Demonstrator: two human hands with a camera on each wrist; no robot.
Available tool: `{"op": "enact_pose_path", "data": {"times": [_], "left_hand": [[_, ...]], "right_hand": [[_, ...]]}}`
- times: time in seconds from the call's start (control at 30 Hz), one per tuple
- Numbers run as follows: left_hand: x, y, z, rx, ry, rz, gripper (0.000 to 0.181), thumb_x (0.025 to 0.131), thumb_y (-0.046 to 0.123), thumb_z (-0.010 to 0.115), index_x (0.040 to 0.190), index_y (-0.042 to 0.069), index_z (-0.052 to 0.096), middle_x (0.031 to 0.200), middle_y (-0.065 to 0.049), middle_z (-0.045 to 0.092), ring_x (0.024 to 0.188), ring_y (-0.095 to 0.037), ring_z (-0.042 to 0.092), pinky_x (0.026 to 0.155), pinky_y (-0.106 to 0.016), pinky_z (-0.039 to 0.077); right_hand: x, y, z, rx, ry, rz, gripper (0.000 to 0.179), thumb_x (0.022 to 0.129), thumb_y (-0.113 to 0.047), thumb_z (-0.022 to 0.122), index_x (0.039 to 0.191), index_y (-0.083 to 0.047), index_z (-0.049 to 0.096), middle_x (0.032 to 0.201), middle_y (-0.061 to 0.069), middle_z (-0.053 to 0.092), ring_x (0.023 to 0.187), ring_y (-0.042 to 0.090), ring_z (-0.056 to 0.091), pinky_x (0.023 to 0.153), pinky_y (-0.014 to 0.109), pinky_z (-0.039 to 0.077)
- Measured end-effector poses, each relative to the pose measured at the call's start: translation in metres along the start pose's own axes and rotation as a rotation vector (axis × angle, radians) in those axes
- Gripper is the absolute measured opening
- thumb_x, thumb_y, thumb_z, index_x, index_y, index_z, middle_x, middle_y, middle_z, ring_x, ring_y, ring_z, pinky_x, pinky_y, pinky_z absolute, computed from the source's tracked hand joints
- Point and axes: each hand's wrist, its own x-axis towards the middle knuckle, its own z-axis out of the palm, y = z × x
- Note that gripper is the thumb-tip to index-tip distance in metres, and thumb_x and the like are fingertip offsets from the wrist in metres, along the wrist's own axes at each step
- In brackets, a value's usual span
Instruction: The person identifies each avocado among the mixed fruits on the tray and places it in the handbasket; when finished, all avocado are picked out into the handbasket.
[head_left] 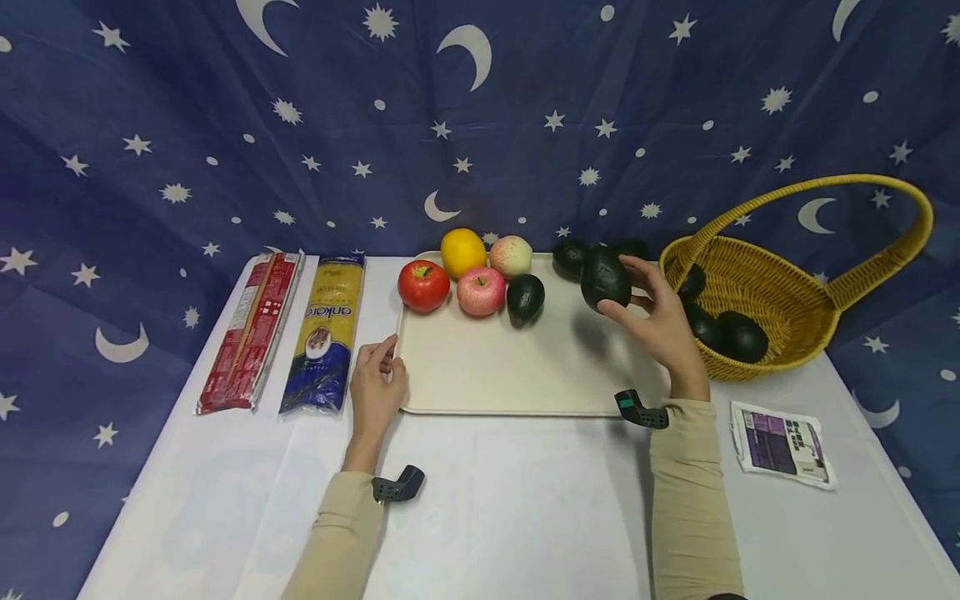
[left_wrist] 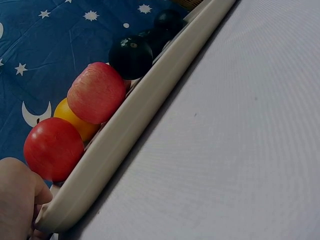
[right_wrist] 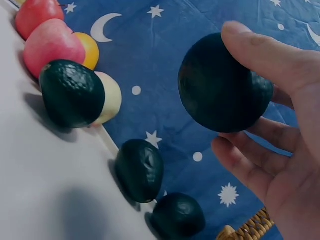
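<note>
Clockwise from the centre of a cream tray: at two, a dark green avocado, held aloft between the right hand's thumb and fingers; at three, a wicker basket; at eight, the left hand, fingers curled on the tray's edge

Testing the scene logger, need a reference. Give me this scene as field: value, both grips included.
right grip: holds the raised avocado above the tray
left grip: holds the left edge of the tray
on tray: red fruit, orange fruit, pink apple, pale fruit, three tray avocados
basket: right of tray; three basket avocados visible inside
left of tray: red packet, blue-and-yellow packet
nearer the person than basket: white-and-purple packet
</note>
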Motion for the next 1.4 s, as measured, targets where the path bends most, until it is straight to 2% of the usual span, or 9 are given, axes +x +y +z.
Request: {"op": "enact_pose_path", "data": {"times": [0.17, 0.3, 0.57, 0.73, 0.97, 1.17, 1.4], "left_hand": [[0.001, -0.001, 0.0, -0.002, -0.016, -0.017, 0.038, 0.085, 0.004, 0.057, 0.123, 0.007, 0.063, 0.103, -0.012, 0.057, 0.083, -0.021, 0.056, 0.077, -0.03, 0.045], [0.0, -0.001, 0.001, -0.003, -0.014, -0.012, 0.038, 0.085, 0.003, 0.057, 0.122, 0.006, 0.063, 0.103, -0.012, 0.057, 0.083, -0.021, 0.056, 0.077, -0.031, 0.045], [0.0, 0.001, 0.0, -0.003, -0.005, -0.004, 0.038, 0.085, 0.003, 0.057, 0.122, 0.005, 0.063, 0.103, -0.013, 0.058, 0.083, -0.023, 0.057, 0.076, -0.033, 0.045], [0.0, 0.001, -0.001, 0.002, -0.006, -0.003, 0.038, 0.085, 0.003, 0.057, 0.122, 0.006, 0.063, 0.103, -0.013, 0.058, 0.083, -0.023, 0.057, 0.077, -0.033, 0.045], [0.0, 0.0, 0.0, 0.006, 0.004, 0.008, 0.038, 0.084, 0.004, 0.058, 0.122, 0.006, 0.063, 0.103, -0.012, 0.058, 0.082, -0.022, 0.056, 0.075, -0.033, 0.045], [0.001, 0.0, -0.001, 0.015, 0.001, 0.013, 0.038, 0.084, 0.003, 0.057, 0.122, 0.005, 0.063, 0.102, -0.012, 0.058, 0.082, -0.021, 0.056, 0.075, -0.032, 0.044], [0.0, 0.0, -0.002, 0.006, -0.002, 0.008, 0.038, 0.084, 0.003, 0.057, 0.122, 0.005, 0.063, 0.102, -0.013, 0.058, 0.082, -0.023, 0.056, 0.075, -0.033, 0.044]], "right_hand": [[0.004, 0.016, -0.003, 0.036, -0.006, -0.026, 0.07, 0.079, -0.011, 0.075, 0.141, -0.016, 0.042, 0.141, 0.006, 0.044, 0.121, 0.011, 0.045, 0.089, 0.012, 0.041], [0.005, 0.031, -0.006, 0.085, -0.026, -0.058, 0.074, 0.078, -0.007, 0.074, 0.142, -0.02, 0.04, 0.142, 0.002, 0.041, 0.12, 0.005, 0.044, 0.086, 0.01, 0.041], [-0.001, 0.038, -0.017, 0.265, -0.036, -0.104, 0.075, 0.078, 0.007, 0.069, 0.142, -0.016, 0.037, 0.138, 0.001, 0.042, 0.124, 0.012, 0.045, 0.097, 0.011, 0.04], [-0.005, 0.034, -0.021, 0.337, -0.026, -0.13, 0.074, 0.078, 0.01, 0.067, 0.141, -0.012, 0.036, 0.134, 0.002, 0.042, 0.12, 0.014, 0.044, 0.096, 0.012, 0.041], [-0.007, 0.037, -0.028, 0.31, 0.008, -0.174, 0.073, 0.077, 0.01, 0.066, 0.14, -0.01, 0.036, 0.136, 0.001, 0.041, 0.125, 0.013, 0.041, 0.095, 0.012, 0.038], [-0.008, 0.039, -0.032, 0.303, 0.058, -0.18, 0.073, 0.076, 0.011, 0.066, 0.14, -0.008, 0.036, 0.134, 0.002, 0.044, 0.12, 0.014, 0.044, 0.093, 0.014, 0.039], [-0.011, 0.03, -0.038, 0.276, 0.116, -0.174, 0.073, 0.075, 0.012, 0.066, 0.139, -0.008, 0.038, 0.135, 0.0, 0.044, 0.123, 0.014, 0.042, 0.101, 0.016, 0.033]]}}
